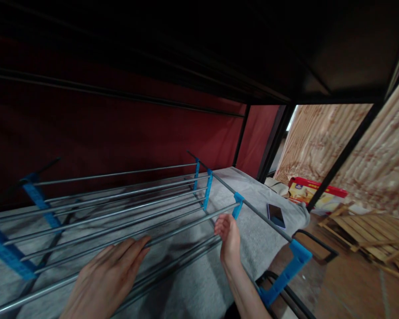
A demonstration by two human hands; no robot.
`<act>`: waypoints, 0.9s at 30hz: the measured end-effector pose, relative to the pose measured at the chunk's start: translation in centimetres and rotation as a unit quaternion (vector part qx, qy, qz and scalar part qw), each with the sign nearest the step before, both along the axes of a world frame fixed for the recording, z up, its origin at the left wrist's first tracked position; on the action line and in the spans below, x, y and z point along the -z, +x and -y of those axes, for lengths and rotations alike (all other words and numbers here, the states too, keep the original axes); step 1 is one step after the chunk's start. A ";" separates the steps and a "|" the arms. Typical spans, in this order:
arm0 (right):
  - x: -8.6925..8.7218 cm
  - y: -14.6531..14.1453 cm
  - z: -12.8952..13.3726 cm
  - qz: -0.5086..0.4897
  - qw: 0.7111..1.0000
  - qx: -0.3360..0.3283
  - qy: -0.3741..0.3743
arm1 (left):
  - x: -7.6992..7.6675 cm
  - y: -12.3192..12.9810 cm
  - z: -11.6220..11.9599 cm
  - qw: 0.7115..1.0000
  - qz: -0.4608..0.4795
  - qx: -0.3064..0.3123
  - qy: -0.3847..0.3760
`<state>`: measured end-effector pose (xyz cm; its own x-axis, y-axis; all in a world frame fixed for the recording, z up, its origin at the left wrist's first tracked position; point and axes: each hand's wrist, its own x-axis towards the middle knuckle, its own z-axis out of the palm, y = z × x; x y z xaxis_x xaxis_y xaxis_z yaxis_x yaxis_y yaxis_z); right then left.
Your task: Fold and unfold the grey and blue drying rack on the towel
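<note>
A rack of grey metal rods [113,216] joined by blue plastic brackets [294,265] lies on a grey cloth-covered bed. My left hand [111,274] rests over one long rod near the front, its fingers wrapped over the rod. Beside the rod's right end is my right hand [228,237], its fingers curled near a blue bracket [238,204]; whether they grip anything is hidden. More blue brackets hold the rods at the left end.
A phone [275,215] lies on the grey sheet [231,181] at the right. Black bed-frame posts and a low dark upper deck surround the rack. A red box [319,188], a folded wooden item [374,230] and a patterned curtain are farther right.
</note>
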<state>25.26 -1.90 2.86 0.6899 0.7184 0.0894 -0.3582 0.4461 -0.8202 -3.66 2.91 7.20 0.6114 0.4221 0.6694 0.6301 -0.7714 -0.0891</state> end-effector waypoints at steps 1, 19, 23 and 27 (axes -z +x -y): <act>0.3 0.5 0.5 0.030 0.998 0.057 -0.009 | -0.1 0.0 0.1 1.000 -0.004 0.000 0.000; 0.9 5.0 -1.3 0.240 0.930 0.274 -0.060 | -1.0 0.1 0.8 0.998 -0.042 -0.008 0.054; 1.0 5.2 -1.2 0.252 0.917 0.298 -0.076 | -1.2 0.8 1.2 0.998 -0.036 -0.018 0.039; 1.1 5.9 -0.4 0.273 0.905 0.311 -0.102 | -1.3 1.7 2.3 0.997 -0.029 -0.061 -0.035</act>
